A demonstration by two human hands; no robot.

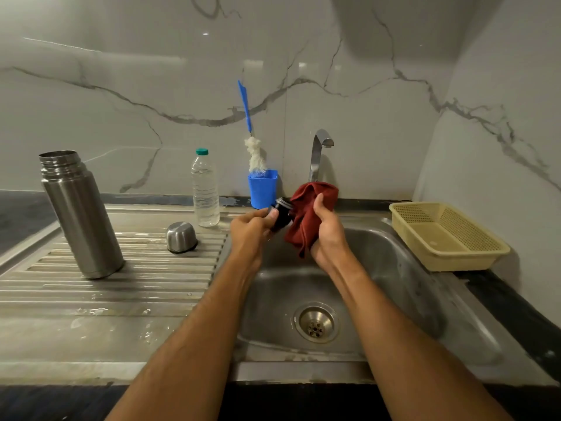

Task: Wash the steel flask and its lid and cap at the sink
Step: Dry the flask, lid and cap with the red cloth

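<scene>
Over steel sink basin (pixel 394 278): left hand (pixel 249 226) fingers curled round one black threaded lid (pixel 282 214), right hand (pixel 326 235) clamped on one crumpled dark-red cloth (pixel 306 214) touching lid. On ribbed drainboard (pixel 106 287): one brushed steel flask (pixel 80 214), upright, mouth open; one domed steel cap (pixel 181 237), inverted, near clear ribbed plastic bottle (pixel 205 189). Beyond: one blue cup (pixel 263 189) holding one bottle brush (pixel 252 138); one perforated cream basket (pixel 446 235).
</scene>
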